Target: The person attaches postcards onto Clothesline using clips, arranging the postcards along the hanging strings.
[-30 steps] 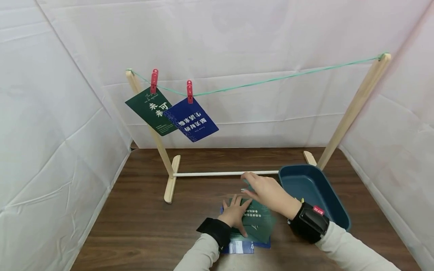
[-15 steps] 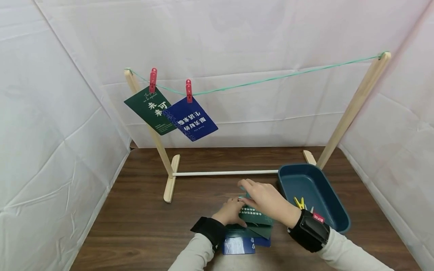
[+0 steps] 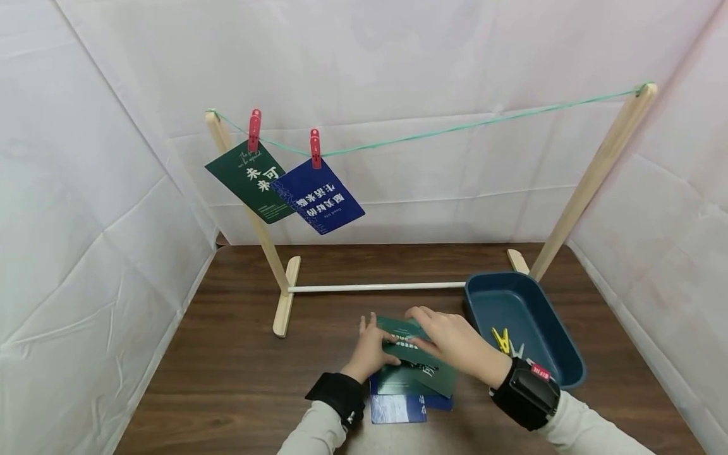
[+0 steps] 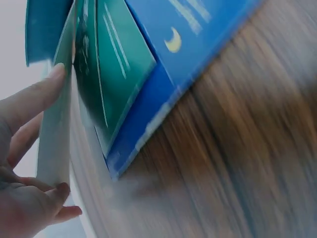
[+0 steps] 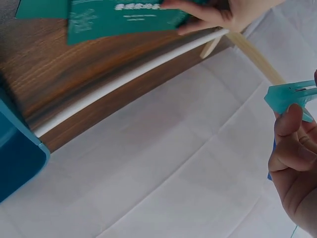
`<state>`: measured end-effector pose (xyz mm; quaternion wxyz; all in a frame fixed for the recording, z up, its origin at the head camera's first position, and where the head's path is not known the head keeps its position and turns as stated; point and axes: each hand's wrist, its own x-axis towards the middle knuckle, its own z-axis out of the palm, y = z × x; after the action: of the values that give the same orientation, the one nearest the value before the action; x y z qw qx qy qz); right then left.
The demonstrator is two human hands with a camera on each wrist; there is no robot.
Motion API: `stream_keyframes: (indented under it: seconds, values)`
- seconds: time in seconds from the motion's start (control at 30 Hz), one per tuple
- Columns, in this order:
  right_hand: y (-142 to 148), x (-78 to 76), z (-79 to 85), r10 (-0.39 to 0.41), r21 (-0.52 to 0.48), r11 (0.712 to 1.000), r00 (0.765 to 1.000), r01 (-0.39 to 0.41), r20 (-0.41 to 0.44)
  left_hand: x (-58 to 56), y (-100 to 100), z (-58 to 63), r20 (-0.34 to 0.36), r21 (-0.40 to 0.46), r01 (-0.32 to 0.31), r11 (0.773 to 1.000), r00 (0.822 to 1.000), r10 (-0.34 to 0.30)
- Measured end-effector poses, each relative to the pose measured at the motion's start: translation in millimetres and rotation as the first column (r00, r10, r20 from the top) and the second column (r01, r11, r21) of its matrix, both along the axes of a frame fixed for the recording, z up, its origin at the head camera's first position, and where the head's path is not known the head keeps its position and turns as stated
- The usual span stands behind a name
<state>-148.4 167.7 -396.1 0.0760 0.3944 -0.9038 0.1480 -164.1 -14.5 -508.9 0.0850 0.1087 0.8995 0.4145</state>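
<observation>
On the head view I have the left hand (image 3: 372, 351) at 6 o'clock, thumb and fingers part-closed on the edge of a green card (image 3: 400, 330) just above a pile of cards (image 3: 397, 409). The right hand (image 3: 455, 341) is beside it toward 5 o'clock. At 4 o'clock the tray (image 3: 520, 309) bears a yellow clip (image 3: 502, 340); the right wrist appears over its near rim, so a careless elbow swing could knock it.

On the left wrist view the card stands nearly edge-on at 9 o'clock, fingers on it spaced well apart. I judge that hold could let the card twist or slip. More green lies close at 11 o'clock; a second card might drag along.

On the right wrist view, at 3 o'clock, the right fingers pinch a teal clip (image 5: 287, 96). I can't tell how hard; an off-centre squeeze could make it spring loose.
</observation>
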Motion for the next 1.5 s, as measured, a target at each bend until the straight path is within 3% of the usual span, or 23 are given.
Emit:
stream_keyframes:
  seconds: [0.13, 0.33, 0.53, 0.73, 0.8, 0.9, 0.97, 1.07, 1.2, 1.27, 1.3, 1.37, 1.5]
  values:
    - [1, -1.0, -1.8, -0.014, -0.006, 1.0, 1.0, 0.014, -0.014, -4.8, -7, 3.3, -0.016, 0.029, -0.085, 0.996, 0.996, 0.085]
    - [2, 0.7, -4.8, -0.007, -0.006, 1.0, 1.0, 0.007, -0.004, -9.6, -15, 6.9, -0.008, 0.035, -0.127, 0.991, 0.992, 0.127]
    - [0, 3.0, -8.2, -0.009, -0.016, 1.0, 1.0, 0.01, 0.007, -11.2, -21, 6.7, 0.036, 0.137, -0.095, 0.986, 0.995, 0.091]
    - [-5, 6.6, -15.0, 0.021, -0.025, 1.0, 0.998, -0.019, 0.054, -11.9, -26, 5.6, 0.135, 0.293, -0.06, 0.954, 0.991, 0.02]
    - [-6, 8.1, -16.5, 0.022, -0.025, 0.999, 0.998, -0.02, 0.066, -11.6, -26, 4.5, 0.115, 0.314, -0.082, 0.946, 0.992, 0.048]
    - [-7, 9.7, -18.0, 0.012, -0.03, 1.0, 0.997, -0.01, 0.074, -11.3, -26, 3.6, 0.065, 0.342, -0.168, 0.925, 0.986, 0.155]
    - [-8, 10.5, -18.4, 0.007, -0.036, 0.999, 0.997, -0.004, 0.075, -11.6, -27, 4.3, 0.038, 0.365, -0.233, 0.901, 0.971, 0.236]
    - [-8, 11.3, -18.9, 0.005, -0.045, 0.999, 0.998, -0.002, 0.068, -14.0, -29, 7.2, 0.023, 0.42, -0.32, 0.849, 0.939, 0.343]
    - [-9, 12.3, -20.1, 0.014, -0.037, 0.999, 0.998, -0.012, 0.064, -18.9, -32, 13.9, -0.03, 0.505, -0.395, 0.767, 0.88, 0.473]
    - [-10, 12.7, -20.9, 0.019, -0.033, 0.999, 0.997, -0.017, 0.078, -21.1, -33, 17.5, -0.085, 0.516, -0.403, 0.756, 0.854, 0.513]
    - [-11, 12.7, -21.5, 0.021, -0.03, 0.999, 0.996, -0.018, 0.085, -22.1, -33, 18.9, -0.121, 0.503, -0.402, 0.765, 0.844, 0.522]
    - [-13, 12.9, -22.8, 0.038, -0.036, 0.999, 0.994, -0.035, 0.1, -22.8, -35, 21.6, -0.18, 0.453, -0.389, 0.802, 0.841, 0.51]
    - [-14, 13.8, -25.0, 0.103, -0.057, 0.994, 0.988, -0.097, 0.112, -22.5, -37, 27.4, -0.232, 0.327, -0.335, 0.884, 0.878, 0.419]
